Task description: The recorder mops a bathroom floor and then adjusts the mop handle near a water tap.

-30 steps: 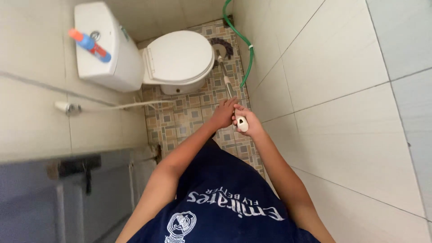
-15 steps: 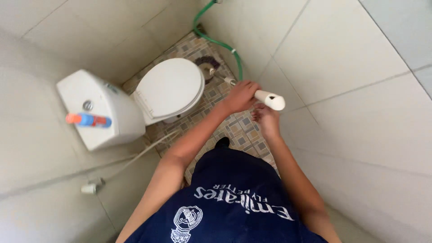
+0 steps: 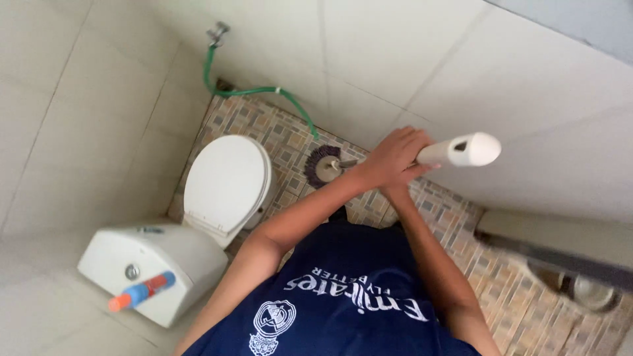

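Item: long-handled toilet brush point(image 3: 395, 155), white handle, dark round bristle head.

Location: bristle head point(image 3: 323, 165) low over the patterned floor tiles point(image 3: 290, 142), just beside the closed toilet point(image 3: 227, 181) on its right; whether the bristles touch the tiles cannot be told. White butt end point(image 3: 471, 149) raised toward the wall tiles.

Grip: left hand point(image 3: 394, 158) wrapped closed around the handle below the butt end. Right hand point(image 3: 395, 192) mostly hidden under the left; cannot tell if it grips or only steadies.

Orientation: long axis slants from the head, low and near the toilet, up to the butt end, high and toward the camera's right. Bristles point down at the floor.

Risks (judged, not seen):
- Butt end sits near the wall; a wider swing could knock it against the tiles.
- Head could flick drops onto the toilet lid if lifted sharply.
- Green hose point(image 3: 264, 92) lies along the floor edge behind the head; a sweep that way could snag it.
- Bottle point(image 3: 142, 291) lying on the cistern point(image 3: 165, 264) could roll if bumped.
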